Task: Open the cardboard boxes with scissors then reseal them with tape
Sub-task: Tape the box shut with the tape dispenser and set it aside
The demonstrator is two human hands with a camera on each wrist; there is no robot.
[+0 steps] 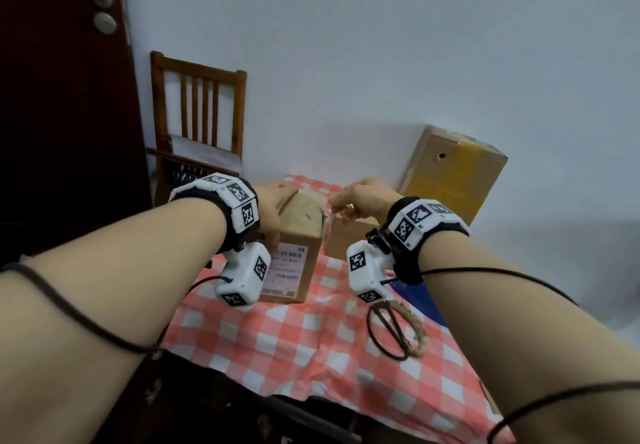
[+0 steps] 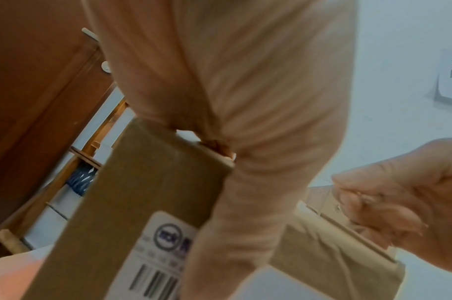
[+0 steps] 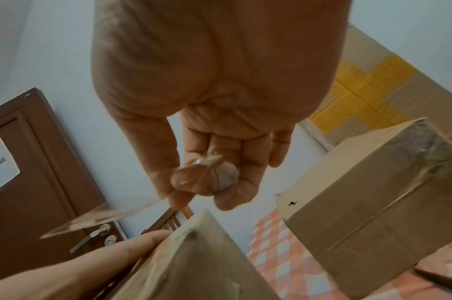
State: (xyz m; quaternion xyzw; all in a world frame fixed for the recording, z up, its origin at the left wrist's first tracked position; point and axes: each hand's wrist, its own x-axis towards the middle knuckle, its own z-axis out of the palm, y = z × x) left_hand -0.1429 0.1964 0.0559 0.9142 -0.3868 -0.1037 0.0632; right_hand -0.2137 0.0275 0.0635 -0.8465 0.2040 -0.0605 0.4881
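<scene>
A small cardboard box with a shipping label (image 1: 298,232) (image 2: 155,192) (image 3: 194,263) stands on the red-checked tablecloth (image 1: 277,339). My left hand (image 1: 277,201) (image 2: 245,101) grips its top, thumb down the near face. My right hand (image 1: 349,202) (image 2: 399,192) (image 3: 204,190), just right of the box top, pinches a crumpled strip of clear tape (image 3: 104,219) that trails off to the left. A second plain box (image 1: 349,239) (image 3: 374,203) sits right behind. Scissors (image 1: 391,329) lie on the cloth under my right wrist.
A large cardboard box with yellow tape (image 1: 450,180) leans against the wall at the back right. A wooden chair (image 1: 201,114) and a dark door (image 1: 69,97) stand to the left. The table's front edge (image 1: 311,395) is close to me.
</scene>
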